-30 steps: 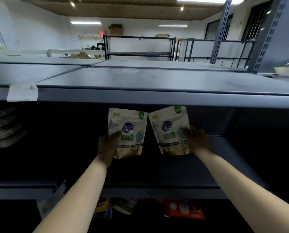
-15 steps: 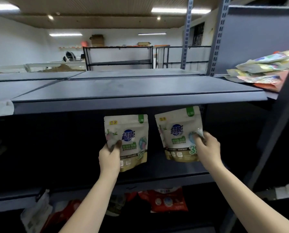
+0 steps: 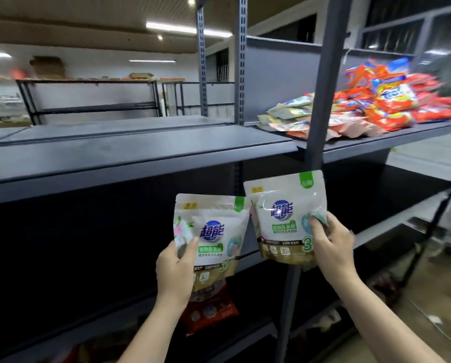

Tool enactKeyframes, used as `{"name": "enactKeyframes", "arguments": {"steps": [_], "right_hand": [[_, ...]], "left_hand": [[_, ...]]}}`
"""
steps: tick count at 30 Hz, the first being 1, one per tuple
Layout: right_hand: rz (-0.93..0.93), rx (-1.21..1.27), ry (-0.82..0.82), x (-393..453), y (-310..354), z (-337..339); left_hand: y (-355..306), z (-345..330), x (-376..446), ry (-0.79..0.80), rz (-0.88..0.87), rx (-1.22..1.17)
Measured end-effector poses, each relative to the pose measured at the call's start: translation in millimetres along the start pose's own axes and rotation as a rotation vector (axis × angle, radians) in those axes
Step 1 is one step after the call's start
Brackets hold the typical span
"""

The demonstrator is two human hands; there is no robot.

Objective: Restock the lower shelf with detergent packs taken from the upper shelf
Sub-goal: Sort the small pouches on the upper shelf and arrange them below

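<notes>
Pinching a detergent pack in each grip, we are holding both pouches upright in front of the dark gap under the upper shelf (image 3: 140, 150). Our left hand (image 3: 176, 268) is clamping the left pack (image 3: 214, 237) at its lower left corner, thumb (image 3: 193, 247) pressing on the glossy printed face. It is a soft, flat-bottomed pouch, white fading to gold at the base, with a blue round logo and a green tab at the top. Our right hand (image 3: 332, 247) is gripping the right pack (image 3: 284, 218) along its right edge, fingers curling round the crinkled film; this pouch is sitting slightly higher, its left edge just touching the other's top corner. Behind it a grey perforated metal upright (image 3: 321, 82) is rising. To the right, a heap of orange and pale sachets (image 3: 363, 106) is lying on the upper shelf. Below our left hand a red bag (image 3: 211, 310) is resting on a lower shelf (image 3: 392, 221).

Compared with half a second ago, our view is swinging right: the heap is now showing far more fully, and both packs are appearing closer together.
</notes>
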State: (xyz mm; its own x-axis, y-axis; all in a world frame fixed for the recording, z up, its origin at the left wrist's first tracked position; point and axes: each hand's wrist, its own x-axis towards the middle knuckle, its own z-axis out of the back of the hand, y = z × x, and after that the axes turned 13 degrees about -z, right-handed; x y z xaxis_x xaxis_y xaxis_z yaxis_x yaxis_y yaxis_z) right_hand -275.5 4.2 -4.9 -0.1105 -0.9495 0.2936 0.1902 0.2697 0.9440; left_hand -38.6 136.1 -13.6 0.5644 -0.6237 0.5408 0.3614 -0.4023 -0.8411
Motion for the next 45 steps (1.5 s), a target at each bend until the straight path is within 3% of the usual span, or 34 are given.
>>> {"name": "enactKeyframes", "arguments": {"steps": [10, 17, 24, 31, 37, 40, 45], "right_hand": [[0.074, -0.026, -0.216, 27.0, 4.4, 109.0], [0.111, 0.038, -0.208, 86.8, -9.9, 171.0], [0.166, 0.041, -0.219, 178.5, -29.5, 231.9], [0.228, 0.053, -0.137, 267.9, -36.3, 276.6], [0.266, 0.053, -0.071, 338.1, -26.8, 299.8], [0.285, 0.061, 0.024, 366.0, -24.6, 302.0], [0.325, 0.138, 0.032, 402.8, -19.3, 293.2]], "left_hand": [[-45.5, -93.9, -9.3, 0.134, -0.064, -0.09], [-69.3, -181.5, -8.0, 0.142, -0.126, -0.089], [-79.2, -296.4, -4.4, -0.016, -0.154, -0.053], [-110.0, -386.6, 19.3, -0.211, -0.297, 0.07], [-161.9, -438.1, 92.1, -0.484, -0.358, 0.181], [-182.4, -453.4, 138.2, -0.528, -0.341, 0.186], [-189.0, -468.3, 204.0, -0.587, -0.285, 0.207]]}}
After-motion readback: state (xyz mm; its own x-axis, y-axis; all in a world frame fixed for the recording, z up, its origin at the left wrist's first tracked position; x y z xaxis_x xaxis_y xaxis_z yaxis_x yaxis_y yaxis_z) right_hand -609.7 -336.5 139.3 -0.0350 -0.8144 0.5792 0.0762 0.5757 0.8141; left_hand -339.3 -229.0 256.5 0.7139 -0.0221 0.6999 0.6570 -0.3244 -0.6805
